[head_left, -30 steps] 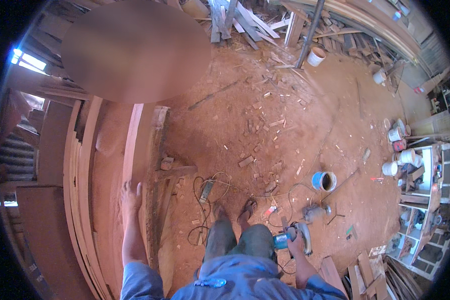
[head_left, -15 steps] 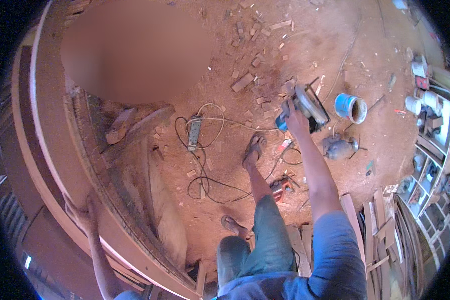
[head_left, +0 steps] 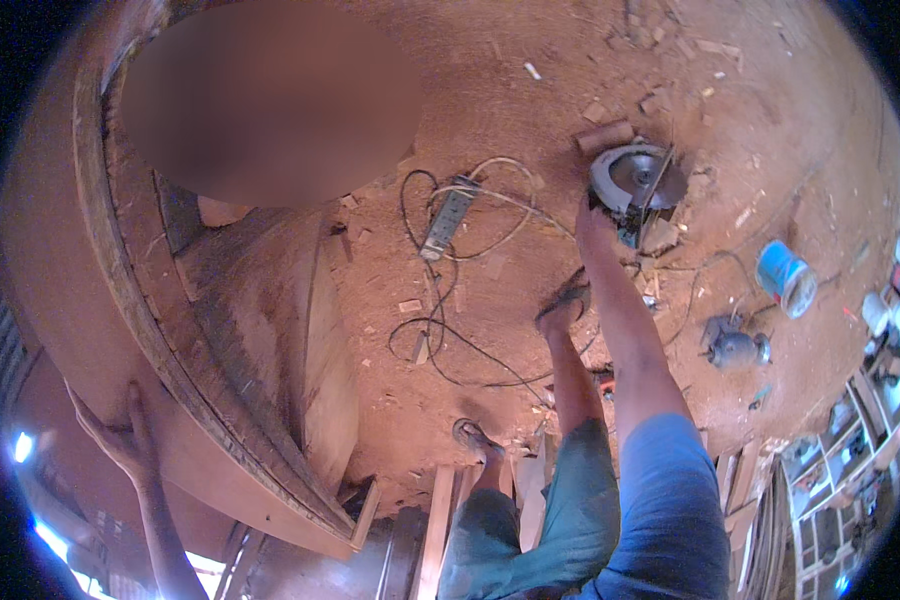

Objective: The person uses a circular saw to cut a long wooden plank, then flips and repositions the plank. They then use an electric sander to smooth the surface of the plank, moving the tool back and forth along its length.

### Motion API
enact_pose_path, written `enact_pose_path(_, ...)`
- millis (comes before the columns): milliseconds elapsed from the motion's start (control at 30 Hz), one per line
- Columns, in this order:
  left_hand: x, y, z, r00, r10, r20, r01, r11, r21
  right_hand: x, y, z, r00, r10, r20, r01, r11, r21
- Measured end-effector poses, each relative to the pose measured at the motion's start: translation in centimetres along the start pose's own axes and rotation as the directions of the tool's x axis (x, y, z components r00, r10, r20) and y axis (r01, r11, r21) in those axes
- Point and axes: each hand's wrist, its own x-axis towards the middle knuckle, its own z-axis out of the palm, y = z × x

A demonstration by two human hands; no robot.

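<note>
Your right hand, right of centre in the upper frame, seems closed round a grey-and-teal handheld circular saw, fingers mostly hidden, the tool tilted so its round metal blade faces you. Your left hand, lower left, is spread with nothing in its grasp, apparently resting on a broad brown wooden surface. Expect the saw to be stiff and fairly heavy, probably pulling toward the blade, so grip its hidden handle firmly, fingers clear of the blade.
</note>
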Motion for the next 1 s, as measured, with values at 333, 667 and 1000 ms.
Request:
enact_pose_path(333,-0.7,0.4,-1.3,0.997,-0.057,0.060,0.061,0.996,-0.065,-16.7,-10.1,-13.3,0.702,-0.512,0.495,0.492,0.851,0.184)
enact_pose_path(667,0.6,1.6,-7.9,0.921,-0.236,0.311,0.332,0.893,-0.304,-34.0,-2.1,-35.0,0.665,-0.383,0.641,0.180,0.915,0.360)
enact_pose_path(1000,-15.7,-1.3,-12.4,0.966,-0.197,-0.168,0.040,0.755,-0.654,-38.1,2.8,-51.7,0.998,0.024,0.050,-0.046,0.867,0.497)
